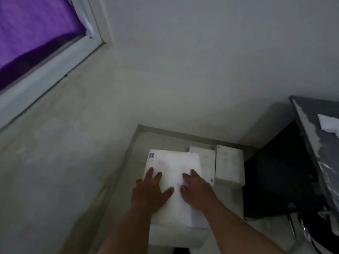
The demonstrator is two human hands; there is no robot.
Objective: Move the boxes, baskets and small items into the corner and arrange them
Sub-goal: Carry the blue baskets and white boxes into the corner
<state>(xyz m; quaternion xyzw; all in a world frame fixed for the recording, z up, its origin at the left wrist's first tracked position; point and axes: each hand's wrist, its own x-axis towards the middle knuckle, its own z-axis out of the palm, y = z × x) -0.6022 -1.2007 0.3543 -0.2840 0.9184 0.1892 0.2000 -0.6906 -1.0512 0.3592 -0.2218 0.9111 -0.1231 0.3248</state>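
Near the corner, the big box sits on the floor, close to both walls. Risk, my judgement: flat palms slide on its smooth lid, or an uneven push skews it. Black cabinet blocks the right; two small boxes stand between, one touching the big box. Left hand and right hand lie flat on the lid, fingers spread, gripping nothing.

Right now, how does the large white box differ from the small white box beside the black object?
The large white box is wider than the small white box. The left hand and right hand rest flat on the large white box; none touches the small white box. The large white box is nearer the person, the small white box beside the black object. Both are white.
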